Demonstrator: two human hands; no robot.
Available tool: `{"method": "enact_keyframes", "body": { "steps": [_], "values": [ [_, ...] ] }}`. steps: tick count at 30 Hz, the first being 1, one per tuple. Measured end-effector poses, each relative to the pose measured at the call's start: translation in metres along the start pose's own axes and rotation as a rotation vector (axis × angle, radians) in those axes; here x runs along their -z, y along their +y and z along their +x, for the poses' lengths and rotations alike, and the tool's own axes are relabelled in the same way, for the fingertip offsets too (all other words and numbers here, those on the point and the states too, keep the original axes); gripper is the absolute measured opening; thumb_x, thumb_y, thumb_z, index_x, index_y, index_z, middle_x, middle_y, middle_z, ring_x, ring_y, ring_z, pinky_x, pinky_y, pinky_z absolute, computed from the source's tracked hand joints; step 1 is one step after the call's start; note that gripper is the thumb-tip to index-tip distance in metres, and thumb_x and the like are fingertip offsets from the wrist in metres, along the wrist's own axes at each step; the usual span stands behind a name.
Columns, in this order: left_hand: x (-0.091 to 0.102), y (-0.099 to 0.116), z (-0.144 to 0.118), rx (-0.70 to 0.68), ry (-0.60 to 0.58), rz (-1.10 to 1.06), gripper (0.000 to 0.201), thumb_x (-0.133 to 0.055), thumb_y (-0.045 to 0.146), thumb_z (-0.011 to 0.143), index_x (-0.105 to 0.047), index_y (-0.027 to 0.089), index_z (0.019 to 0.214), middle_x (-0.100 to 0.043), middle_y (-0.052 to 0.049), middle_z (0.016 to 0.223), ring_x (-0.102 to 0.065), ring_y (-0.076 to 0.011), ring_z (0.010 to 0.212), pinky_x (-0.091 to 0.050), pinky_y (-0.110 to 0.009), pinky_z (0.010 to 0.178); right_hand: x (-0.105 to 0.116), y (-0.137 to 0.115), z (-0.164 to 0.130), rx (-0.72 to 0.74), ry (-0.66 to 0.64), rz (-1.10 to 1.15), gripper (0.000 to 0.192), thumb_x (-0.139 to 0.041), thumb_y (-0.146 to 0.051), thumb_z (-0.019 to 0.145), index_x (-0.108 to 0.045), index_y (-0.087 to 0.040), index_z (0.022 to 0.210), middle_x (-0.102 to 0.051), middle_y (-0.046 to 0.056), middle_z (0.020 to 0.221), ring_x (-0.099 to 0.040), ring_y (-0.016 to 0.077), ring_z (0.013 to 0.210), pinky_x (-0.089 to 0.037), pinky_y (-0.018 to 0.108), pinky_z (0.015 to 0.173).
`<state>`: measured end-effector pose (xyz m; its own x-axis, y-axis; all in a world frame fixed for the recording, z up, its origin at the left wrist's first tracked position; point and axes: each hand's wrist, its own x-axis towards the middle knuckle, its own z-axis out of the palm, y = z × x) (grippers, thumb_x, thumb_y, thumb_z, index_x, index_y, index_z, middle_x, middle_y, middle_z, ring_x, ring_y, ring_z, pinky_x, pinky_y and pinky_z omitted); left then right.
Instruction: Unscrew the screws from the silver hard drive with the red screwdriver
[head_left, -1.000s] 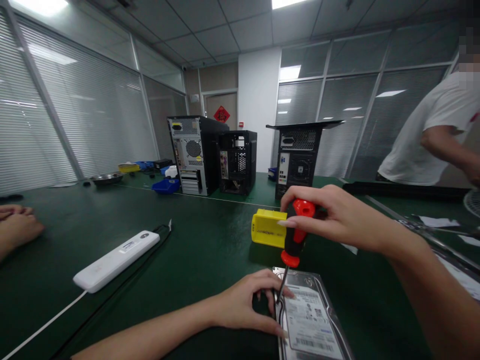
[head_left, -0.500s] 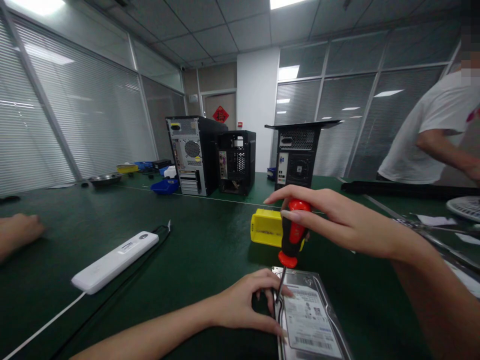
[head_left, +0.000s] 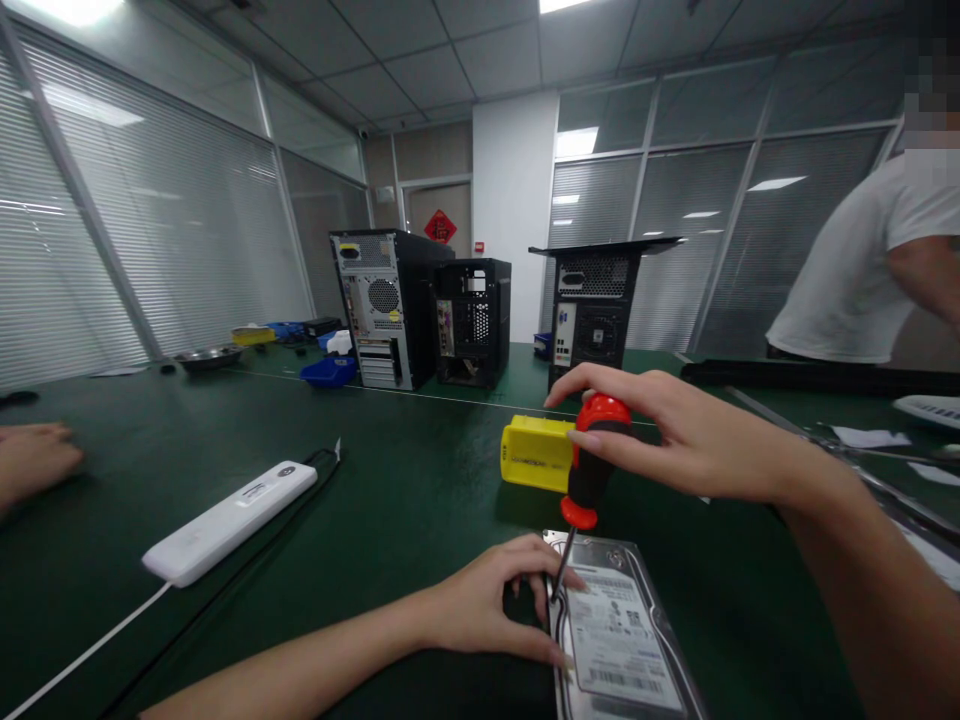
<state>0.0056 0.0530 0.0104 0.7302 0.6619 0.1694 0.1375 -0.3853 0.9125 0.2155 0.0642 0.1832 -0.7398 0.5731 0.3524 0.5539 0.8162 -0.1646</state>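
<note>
Item 1, right hand (head_left: 675, 440): fingers closed around the red top of the screwdriver (head_left: 589, 478), thumb and forefinger pinching the cap. The handle, red and black, hangs below the grip, tilted slightly; its thin shaft runs down and a little leftward from the fingers to the near-left corner of the hard drive (head_left: 619, 630).

Item 2, left hand (head_left: 487, 605): lies on the green table (head_left: 390, 500) directly below the right-hand grip, fingers curled against the left edge of the hard drive, thumb and fingertips touching its side beside the screwdriver shaft. It steadies the drive rather than enclosing it.

Item 3, hard drive: flat on the table, label up, below and slightly right of the screwdriver tip, touching the left hand.

Item 4, yellow box (head_left: 536, 455): just left of the right-hand grip, behind the handle, on the table.

Item 5, white power strip (head_left: 232, 520): well to the left of both hands, with its cord trailing toward the near edge.

Item 6, 3 computer cases (head_left: 390, 310): far beyond the grip, upright.

Item 7, another person's hand (head_left: 34, 455): far left, resting on the table. A person in a white shirt (head_left: 855, 270) stands far right.
</note>
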Motion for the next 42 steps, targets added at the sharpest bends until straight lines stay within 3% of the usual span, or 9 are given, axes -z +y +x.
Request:
{"method": "enact_keyframes", "body": {
  "steps": [5,15,23,28,36,42],
  "values": [
    [0.0000,0.0001,0.0003,0.003,0.005,0.006,0.058,-0.084,0.039,0.063,-0.064,0.023,0.115,-0.053,-0.005,0.112,-0.057,-0.0145,0.081,-0.046,-0.029,0.077,-0.0005,0.0005,0.0015,-0.029,-0.006,-0.030,0.040,-0.045,-0.053,0.090,-0.052,-0.024,0.117,-0.060,-0.001,0.072,-0.056,0.0153,0.060,-0.040,0.028,0.060],
    [-0.0010,0.0001,0.0009,0.003,0.009,0.016,0.059,-0.084,0.039,0.062,-0.064,0.023,0.115,-0.053,-0.005,0.111,-0.057,-0.0131,0.079,-0.046,-0.029,0.078,-0.0048,0.0033,0.0048,-0.081,0.009,-0.005,0.034,-0.043,-0.050,0.092,-0.051,-0.027,0.115,-0.064,0.001,0.088,-0.059,0.0186,0.075,-0.040,0.031,0.067],
    [-0.0008,-0.0005,0.0002,-0.018,0.007,-0.006,0.059,-0.084,0.039,0.063,-0.063,0.022,0.116,-0.053,-0.006,0.112,-0.057,-0.0122,0.078,-0.046,-0.028,0.077,-0.0001,-0.0014,0.0007,0.021,0.004,0.027,0.030,-0.038,-0.044,0.095,-0.052,-0.022,0.110,-0.059,-0.001,0.073,-0.054,0.0152,0.062,-0.037,0.028,0.061],
    [-0.0004,-0.0008,0.0001,-0.007,0.009,-0.024,0.059,-0.084,0.039,0.062,-0.064,0.022,0.115,-0.052,-0.006,0.113,-0.057,-0.0126,0.078,-0.046,-0.029,0.078,-0.0013,-0.0006,0.0031,-0.007,0.002,0.034,0.032,-0.041,-0.048,0.094,-0.053,-0.022,0.108,-0.062,-0.001,0.077,-0.055,0.0148,0.064,-0.038,0.028,0.062],
    [-0.0004,-0.0008,0.0003,-0.001,0.003,0.005,0.060,-0.084,0.041,0.062,-0.063,0.023,0.116,-0.053,-0.005,0.112,-0.057,-0.0131,0.079,-0.046,-0.030,0.078,-0.0038,0.0026,0.0067,-0.053,0.043,-0.077,0.043,-0.041,-0.060,0.089,-0.059,-0.020,0.091,-0.057,-0.002,0.063,-0.049,0.0131,0.052,-0.031,0.025,0.052],
    [-0.0003,0.0003,0.0001,-0.002,0.003,-0.021,0.060,-0.084,0.039,0.062,-0.064,0.023,0.116,-0.052,-0.005,0.113,-0.057,-0.0123,0.077,-0.046,-0.029,0.078,-0.0045,-0.0007,0.0050,-0.041,0.019,-0.063,0.040,-0.044,-0.057,0.089,-0.053,-0.022,0.106,-0.060,-0.001,0.071,-0.054,0.0156,0.060,-0.036,0.027,0.057]
  ]
}}
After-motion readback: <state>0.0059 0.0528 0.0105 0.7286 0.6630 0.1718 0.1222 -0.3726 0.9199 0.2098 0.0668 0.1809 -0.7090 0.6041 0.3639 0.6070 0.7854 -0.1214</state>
